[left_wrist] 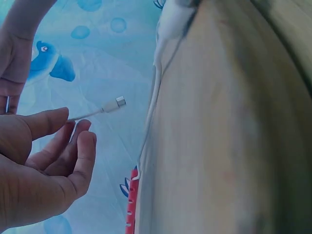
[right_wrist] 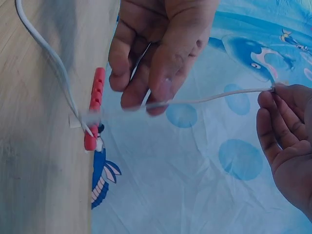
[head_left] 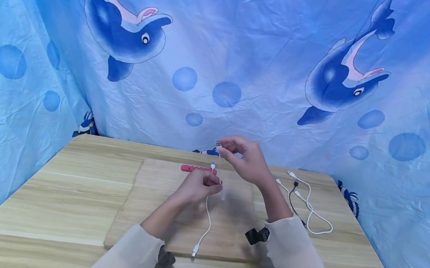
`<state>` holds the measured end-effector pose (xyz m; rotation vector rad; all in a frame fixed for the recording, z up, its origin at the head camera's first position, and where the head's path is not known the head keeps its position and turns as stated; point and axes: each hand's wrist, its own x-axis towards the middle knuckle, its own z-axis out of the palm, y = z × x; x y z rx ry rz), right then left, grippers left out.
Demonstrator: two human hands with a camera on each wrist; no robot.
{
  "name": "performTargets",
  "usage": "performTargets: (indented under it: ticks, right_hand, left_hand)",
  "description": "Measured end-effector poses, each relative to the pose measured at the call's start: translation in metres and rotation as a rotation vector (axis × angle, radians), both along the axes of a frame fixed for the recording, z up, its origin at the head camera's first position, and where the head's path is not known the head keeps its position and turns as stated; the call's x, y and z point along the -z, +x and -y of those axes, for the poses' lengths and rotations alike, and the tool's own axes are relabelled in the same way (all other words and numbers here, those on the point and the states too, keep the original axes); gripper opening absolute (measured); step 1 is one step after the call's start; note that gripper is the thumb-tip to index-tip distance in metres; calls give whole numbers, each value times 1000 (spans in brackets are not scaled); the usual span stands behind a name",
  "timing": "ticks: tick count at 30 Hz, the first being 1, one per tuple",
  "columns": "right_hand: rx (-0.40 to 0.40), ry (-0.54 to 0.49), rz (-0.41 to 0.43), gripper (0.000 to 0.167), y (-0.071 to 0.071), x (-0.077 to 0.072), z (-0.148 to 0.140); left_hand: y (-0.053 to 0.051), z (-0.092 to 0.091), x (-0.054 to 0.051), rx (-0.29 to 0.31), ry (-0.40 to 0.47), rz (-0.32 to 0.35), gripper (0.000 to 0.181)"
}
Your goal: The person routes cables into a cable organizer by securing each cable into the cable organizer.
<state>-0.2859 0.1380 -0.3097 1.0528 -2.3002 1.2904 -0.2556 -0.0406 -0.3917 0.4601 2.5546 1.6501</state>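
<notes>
Hands (head_left: 197,187) (head_left: 247,159) pinch a thin, smooth cable (right_wrist: 214,98) over grained wood (head_left: 155,206)

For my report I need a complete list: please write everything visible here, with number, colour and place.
Table: one, pale wood, foreground
Board: one, pale wood, on table
Notched strip: one, red, board's far end
Held cable: one, white, above board
Lying cable: one, white, strip to board's near edge
Side cables: number unclear, white, table's right
Dark cable: one, black, beside those
Backdrop: one, blue, behind table
Dolphins: two, blue-white, printed on backdrop
Cuff devices: two, black, lower centre
Sleeves: two, beige, lower edge
Left hand, right hand: one each, bare, on held cable
</notes>
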Motion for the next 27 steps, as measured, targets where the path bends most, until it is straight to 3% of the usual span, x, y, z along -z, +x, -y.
performTargets:
  ticks: [11,21,27]
  right_hand:
    - [46,-154,98,21,-18,15,3]
    - [138,-156,213,11,-49,50,16]
    - [164,-168,353,9,-63,73,22]
  left_hand:
    - [4,22,-1,55,-38,40,5]
    - [4,33,3,37,-29,147,6]
    - [4,34,7,22,-62,122,8]
